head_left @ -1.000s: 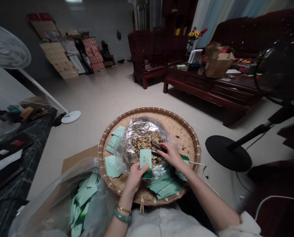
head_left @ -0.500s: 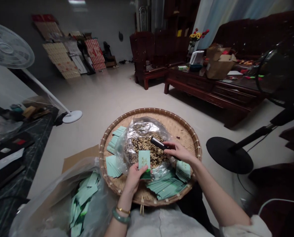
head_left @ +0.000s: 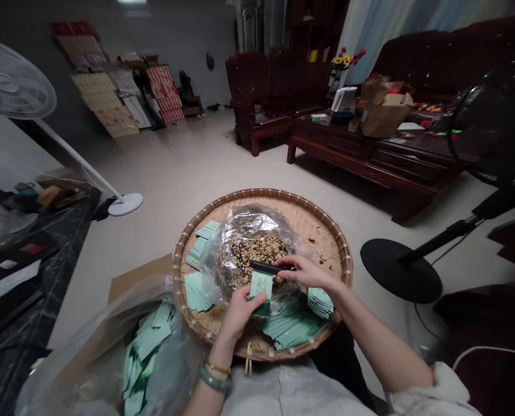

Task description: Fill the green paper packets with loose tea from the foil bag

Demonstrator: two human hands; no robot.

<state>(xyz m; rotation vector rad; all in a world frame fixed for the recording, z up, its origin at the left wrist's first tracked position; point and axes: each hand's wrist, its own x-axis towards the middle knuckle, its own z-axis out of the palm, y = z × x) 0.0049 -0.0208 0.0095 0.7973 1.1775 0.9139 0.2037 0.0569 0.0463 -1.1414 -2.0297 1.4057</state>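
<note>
I am seeing my left hand (head_left: 239, 312) grasping a green packet (head_left: 261, 292) low down, thumb over its front, above the near half of a woven tray (head_left: 261, 192). My right hand (head_left: 303, 271) is grasping a black tool (head_left: 264, 267) lying across the packet's top edge; I cannot tell whether it is pressing. I am judging that the packet wants holding flat and steady, fingers clear of the edge, the tool running level with even pressure.

Counting outward, I am finding one large plastic bag (head_left: 67, 370) at 8 o'clock, its packets too jumbled to number; one held packet; one tool; five fanned groups (head_left: 292, 330) on the tray, at 4, 5, 8, 9 and 10 o'clock, singles overlapping too much to count; and one clear bag (head_left: 246, 215) of loose dried mix (head_left: 257, 251) at the centre. Farther out, one black stand fan (head_left: 400, 270) is standing at 3 o'clock, one white stand fan (head_left: 125, 204) at 10.
</note>
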